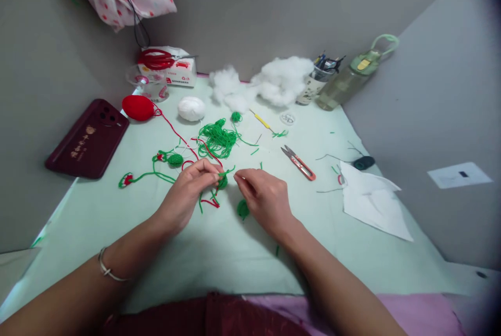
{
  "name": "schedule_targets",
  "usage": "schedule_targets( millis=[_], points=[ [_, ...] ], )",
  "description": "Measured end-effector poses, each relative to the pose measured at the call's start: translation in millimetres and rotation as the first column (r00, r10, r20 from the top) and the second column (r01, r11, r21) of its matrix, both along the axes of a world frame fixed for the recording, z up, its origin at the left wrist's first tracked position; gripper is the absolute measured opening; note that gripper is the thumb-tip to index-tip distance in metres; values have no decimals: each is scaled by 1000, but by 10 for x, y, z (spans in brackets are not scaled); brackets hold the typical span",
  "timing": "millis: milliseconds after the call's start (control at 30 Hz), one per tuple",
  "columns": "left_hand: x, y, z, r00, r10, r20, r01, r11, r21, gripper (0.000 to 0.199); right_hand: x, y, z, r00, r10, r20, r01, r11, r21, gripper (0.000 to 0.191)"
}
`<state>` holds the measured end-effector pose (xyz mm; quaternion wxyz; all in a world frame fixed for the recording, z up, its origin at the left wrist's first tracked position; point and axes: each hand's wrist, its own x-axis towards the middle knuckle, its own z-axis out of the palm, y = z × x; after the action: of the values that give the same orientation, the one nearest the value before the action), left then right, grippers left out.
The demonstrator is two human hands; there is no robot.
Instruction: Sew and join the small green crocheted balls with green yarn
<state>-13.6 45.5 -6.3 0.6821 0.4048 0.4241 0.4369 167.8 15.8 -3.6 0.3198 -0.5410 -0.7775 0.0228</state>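
Note:
My left hand (192, 189) is closed in a pinch on a small green crocheted piece (223, 183), with a green yarn end sticking out past the fingertips. Just across from it, my right hand (266, 196) has thumb and fingers pressed together; anything between them is too small to make out. A gap separates the two sets of fingertips. Partly under my right hand lies a round green piece (242, 210). Short red yarn scraps (211, 202) rest below my left fingers. Left of them are a small green crocheted ball (175, 160) and a red-and-green flower-like piece (126, 180) on a green cord.
Beyond my hands lie tangled green yarn (217, 140), a red yarn ball (138, 108), a white yarn ball (191, 109), and white stuffing (284, 79). Orange thread snips (299, 164) and a yellow crochet hook (261, 120) are to the right. A bottle (348, 83) stands at the back.

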Motion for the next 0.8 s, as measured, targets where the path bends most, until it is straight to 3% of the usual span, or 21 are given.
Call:
schedule_targets(
  millis=[200,367,533,667,800],
  points=[
    [-12,27,11,985,-77,155,93,991,-94,11,26,21,47,977,-41,-210,-6,977,-215,16],
    [-21,-12,68,954,-163,252,178,983,-39,11,41,50,91,905,-88,-416,-53,948,-315,17],
    [-24,-68,91,979,-201,38,199,978,61,24,27,52,163,786,-114,-607,-158,913,-376,18],
    [-9,-82,64,931,-355,-84,363,927,97,30,23,52,262,681,-142,-718,-228,891,-392,19],
    [8,-92,29,893,-432,-126,442,895,63,32,71,72,323,553,-159,-818,-260,900,-350,17]
  ],
)
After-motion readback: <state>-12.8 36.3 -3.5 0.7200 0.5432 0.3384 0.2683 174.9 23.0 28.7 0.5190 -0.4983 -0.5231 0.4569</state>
